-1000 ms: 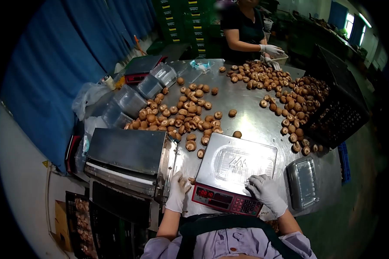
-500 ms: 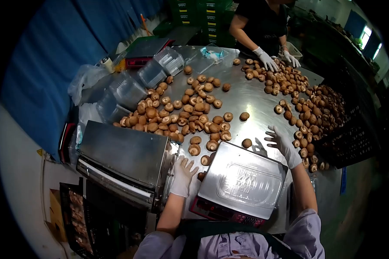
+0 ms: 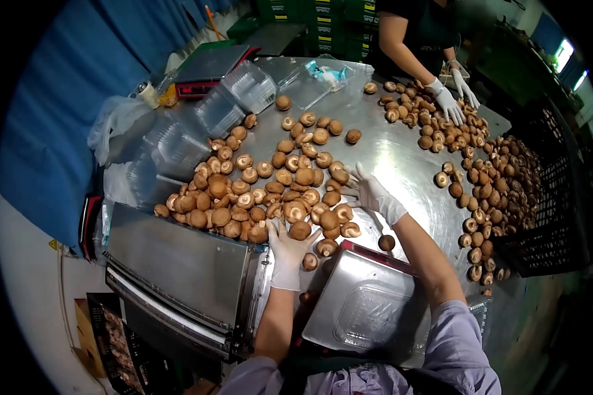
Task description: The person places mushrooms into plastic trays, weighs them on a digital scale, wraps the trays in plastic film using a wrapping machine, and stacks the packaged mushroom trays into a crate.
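Observation:
My left hand [image 3: 288, 255], in a white glove, has its fingers spread at the near edge of a pile of brown mushrooms [image 3: 295, 210]. One mushroom [image 3: 300, 230] lies against its fingers. From the right, my right hand [image 3: 374, 194], gloved too, reaches to the pile's side with fingers stretched out and apart; whether the fingertips touch the mushrooms I cannot tell. A scale with a metal pan [image 3: 369, 303] stands below my hands, close to my body. A single mushroom [image 3: 387, 243] lies beyond the scale, under my right forearm.
A metal machine [image 3: 178, 263] borders the pile at the left. Clear plastic trays [image 3: 207, 115] line its far left side, near another scale [image 3: 211, 66]. A co-worker's gloved hands [image 3: 448, 102] rest at a second mushroom heap [image 3: 501, 178], beside a black crate [image 3: 553, 210].
Both my hands have moved forward to the mushroom pile, the right one also leftward. The co-worker's hands remain at the other heap. The view has shifted slightly.

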